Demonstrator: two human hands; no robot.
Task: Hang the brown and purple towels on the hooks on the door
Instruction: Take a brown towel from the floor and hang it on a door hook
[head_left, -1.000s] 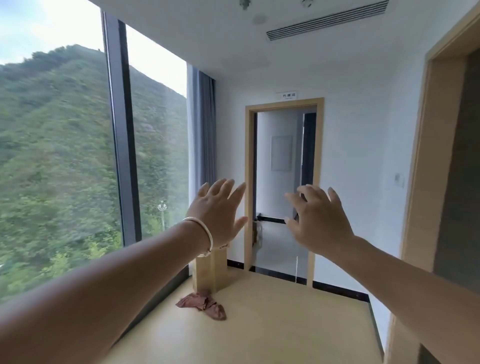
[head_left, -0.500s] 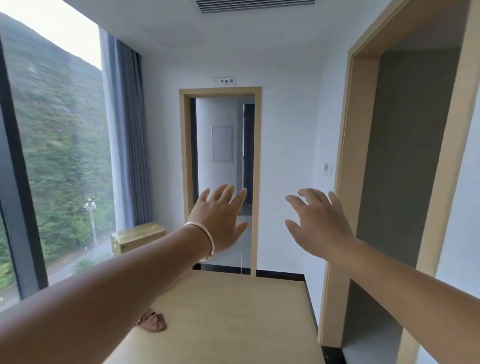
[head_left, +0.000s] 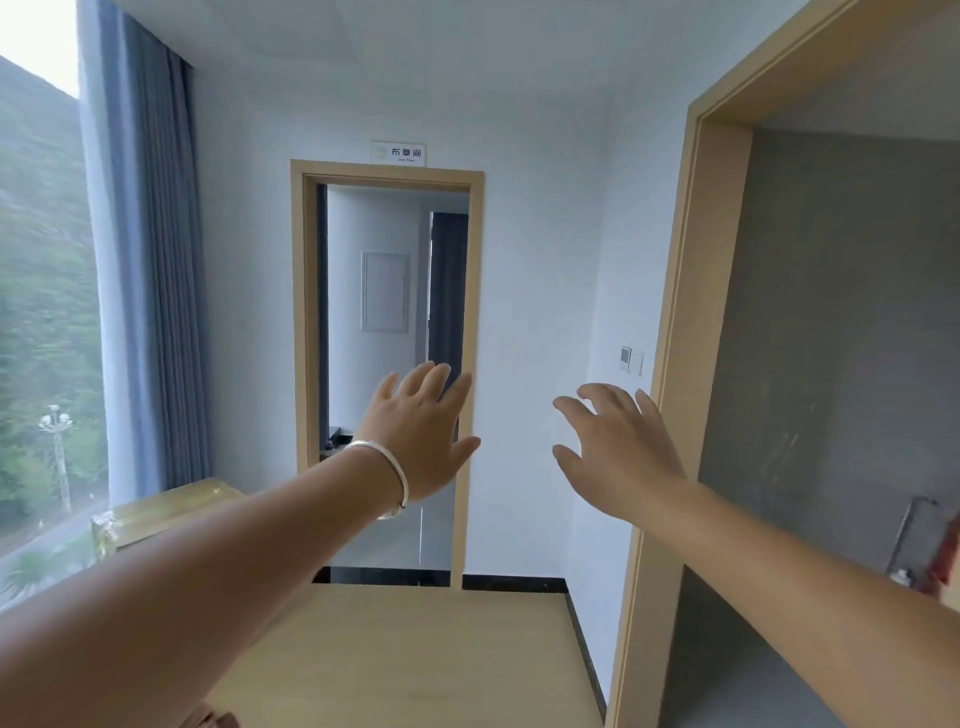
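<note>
Left hand (head_left: 421, 436): raised, fingers (head_left: 434, 379) spread apart, empty.
Right hand (head_left: 618, 452): raised, fingers (head_left: 597, 395) apart and slightly curled, empty.
Brown towel (head_left: 215, 719): on the floor (head_left: 415, 654) at the bottom edge, well below both hands, mostly cut off.
Purple towel: cannot be made out.

- A small white sign (head_left: 398, 154) is fixed to the far wall, touching the top of the wooden door frame (head_left: 298, 332), slightly left of the scene's middle.
- It carries three dark Chinese characters, 布草间, in one row.
- To the left of the characters sits a pale round logo, too faint to make out.
- Beneath the characters runs a line of tiny lettering, too small to read.
- A wall switch panel (head_left: 631, 359) on the right-hand wall shows a dark square, with no legible marking.
</note>
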